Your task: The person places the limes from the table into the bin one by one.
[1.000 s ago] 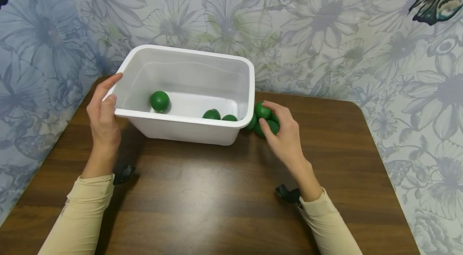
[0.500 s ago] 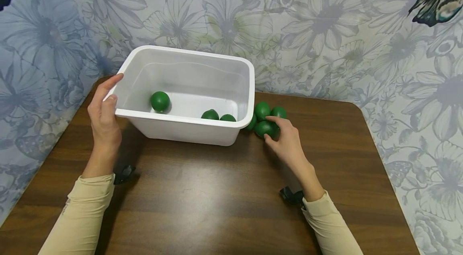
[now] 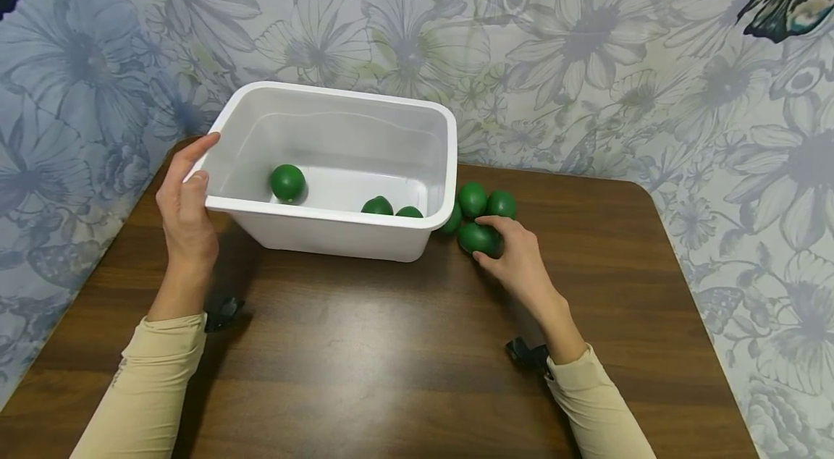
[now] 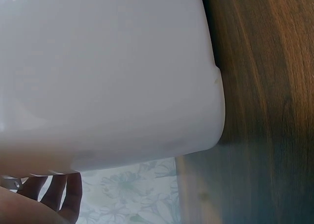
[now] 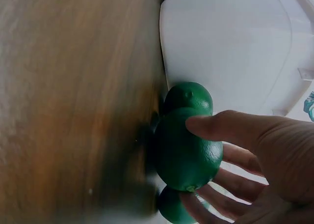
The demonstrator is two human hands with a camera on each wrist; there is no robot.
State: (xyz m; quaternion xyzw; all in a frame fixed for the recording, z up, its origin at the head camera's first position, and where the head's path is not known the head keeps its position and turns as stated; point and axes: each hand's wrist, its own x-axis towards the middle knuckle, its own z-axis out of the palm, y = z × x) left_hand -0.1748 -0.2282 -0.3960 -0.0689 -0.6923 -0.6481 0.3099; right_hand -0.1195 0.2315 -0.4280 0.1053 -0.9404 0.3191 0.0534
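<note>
A white tub [image 3: 332,234] stands tilted toward the viewer on the table, with one green fruit [image 3: 287,183] at its left and two more partly hidden behind the front rim. The left hand [image 3: 189,213] grips the tub's left rim; in the left wrist view its fingers lie along the tub wall [image 4: 113,76]. Right of the tub, several green fruits lie together. The right hand [image 3: 521,263] holds the nearest one [image 3: 478,239] between thumb and fingers. In the right wrist view the thumb lies on that fruit [image 5: 184,150], with others above and below it.
The brown wooden table [image 3: 365,343] meets a wall with floral paper [image 3: 586,82] behind the tub. One fruit [image 3: 450,221] lies close against the tub's right side, and two others [image 3: 472,199] lie behind the held fruit.
The right hand has shifted from the rear fruit to the nearest one, slightly toward the viewer, uncovering the fruit at the back right. The left hand stays on the rim.
</note>
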